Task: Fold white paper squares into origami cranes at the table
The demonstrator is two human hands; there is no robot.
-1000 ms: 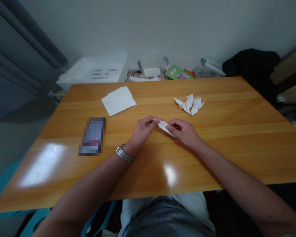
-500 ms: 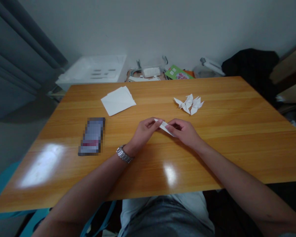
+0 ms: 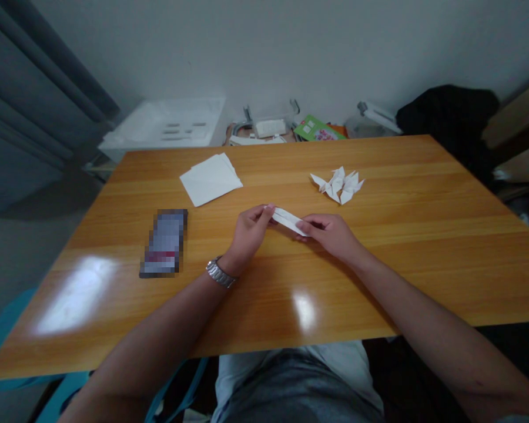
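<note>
A narrow folded strip of white paper [image 3: 287,220] spans the gap between my two hands, slanting down to the right just above the table. My left hand [image 3: 251,232], with a metal watch [image 3: 220,273] on its wrist, pinches the paper's left end between thumb and fingers. At the other end, my right hand [image 3: 330,234] grips with its thumb on top and fingers beneath. Several folded white paper shapes, like origami birds [image 3: 338,185], lie clustered beyond my right hand. Beyond my left hand rests a small stack of white paper sheets [image 3: 211,181].
A phone [image 3: 164,243] with a blurred screen lies on the wooden table [image 3: 255,311] to the left. Behind the table's far edge are a white tray [image 3: 176,120], a green booklet [image 3: 317,129] and other clutter. A black cloth heap [image 3: 447,117] is at the back right.
My left hand has shifted left and slightly up to the paper's end, so more of the strip shows between my hands. My right hand has barely moved.
</note>
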